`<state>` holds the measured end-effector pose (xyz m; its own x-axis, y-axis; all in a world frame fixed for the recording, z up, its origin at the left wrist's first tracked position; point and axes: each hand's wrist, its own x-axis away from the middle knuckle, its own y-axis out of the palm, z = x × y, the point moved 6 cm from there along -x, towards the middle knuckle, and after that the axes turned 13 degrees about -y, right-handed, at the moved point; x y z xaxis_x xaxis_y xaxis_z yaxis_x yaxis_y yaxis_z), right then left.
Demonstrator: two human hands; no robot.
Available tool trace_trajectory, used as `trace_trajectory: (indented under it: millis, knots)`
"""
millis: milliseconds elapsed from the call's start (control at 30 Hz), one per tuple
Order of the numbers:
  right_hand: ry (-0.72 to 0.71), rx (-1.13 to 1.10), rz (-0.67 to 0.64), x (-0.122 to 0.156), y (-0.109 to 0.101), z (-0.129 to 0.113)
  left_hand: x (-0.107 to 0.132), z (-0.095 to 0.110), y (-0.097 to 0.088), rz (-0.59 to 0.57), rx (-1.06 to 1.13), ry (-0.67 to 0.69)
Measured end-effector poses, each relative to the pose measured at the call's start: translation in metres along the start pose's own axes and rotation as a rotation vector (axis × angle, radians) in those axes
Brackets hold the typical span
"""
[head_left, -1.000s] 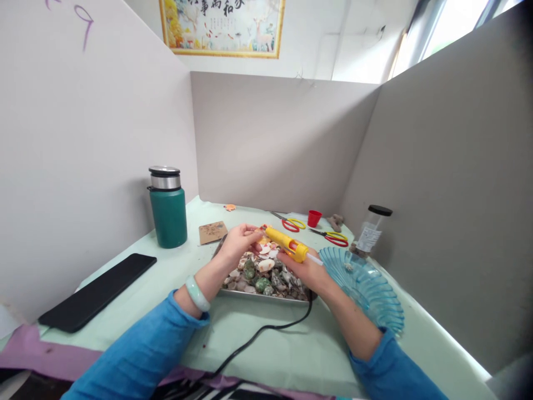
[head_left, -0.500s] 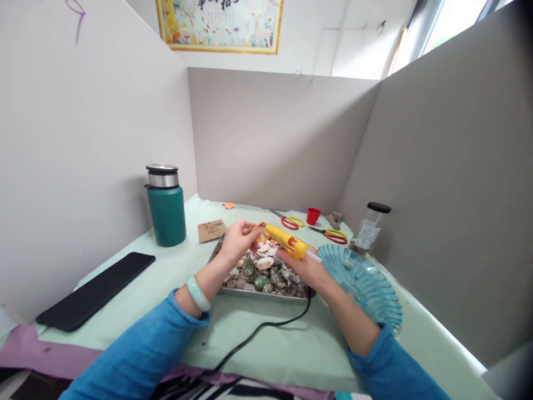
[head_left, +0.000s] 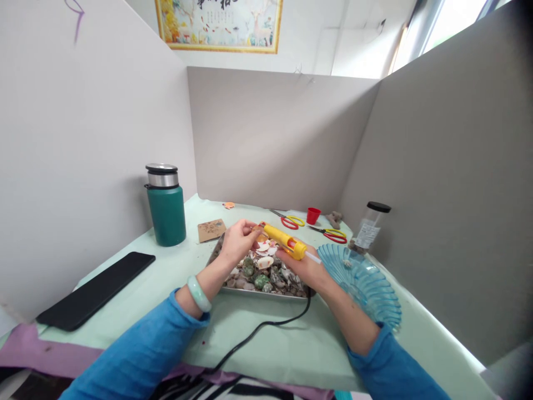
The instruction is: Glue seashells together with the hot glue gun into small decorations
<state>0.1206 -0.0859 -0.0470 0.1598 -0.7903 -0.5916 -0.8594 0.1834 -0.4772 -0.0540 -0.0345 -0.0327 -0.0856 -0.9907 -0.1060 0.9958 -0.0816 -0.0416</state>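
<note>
Grey flat partition panels [head_left: 283, 133] bound mint-green cloth-covered table [head_left: 266, 355] left, right, far; thin black cable [head_left: 260, 328] crosses near edge. Right hand [head_left: 306, 269] wrapped round yellow plastic glue gun [head_left: 287, 243] over shell-filled silver tray [head_left: 266, 295]; left hand [head_left: 238, 243] nearly closed by its tip, contents unclear.

Right hand [head_left: 306, 271]: grips yellow glue gun [head_left: 287, 242], front end angled toward the other hand
Left hand [head_left: 239, 241]: fingers bent beside that front end; grasp unclear
Metal tray [head_left: 266, 295]: beneath both hands, filled with shells [head_left: 264, 262]
Blue dish [head_left: 377, 289]: right of tray
Green flask [head_left: 166, 216]: upright, left of tray
</note>
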Motion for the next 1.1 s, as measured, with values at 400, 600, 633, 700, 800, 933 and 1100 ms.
trace_trajectory:
  millis: [400, 600, 633, 700, 800, 933, 1100]
  knots:
    - [-0.003, -0.008, -0.015, 0.0013, 0.0017, 0.0029, -0.0032, -0.0007, -0.0004, 0.004, -0.069, 0.049]
    - [0.014, -0.004, 0.021, 0.0005, 0.0, 0.0019, -0.0007, 0.002, -0.0002, 0.021, -0.144, 0.097]
    - [0.016, 0.003, 0.023, 0.0004, -0.0003, 0.0017, 0.0, 0.0025, -0.0002, 0.025, -0.151, 0.105]
    - [0.018, 0.016, 0.028, 0.0002, -0.0009, 0.0014, 0.0007, 0.0029, -0.0003, 0.034, -0.156, 0.108]
    - [0.015, 0.01, 0.027, 0.0002, -0.0005, 0.0016, 0.0011, 0.003, -0.0001, 0.044, -0.161, 0.099]
    - [0.014, -0.002, 0.03, 0.0004, 0.0, 0.0023, 0.0017, 0.0038, 0.0014, 0.028, -0.139, 0.086]
    - [-0.009, 0.006, 0.019, 0.0005, 0.0, 0.0008, 0.0001, 0.0019, 0.002, -0.012, -0.066, 0.062]
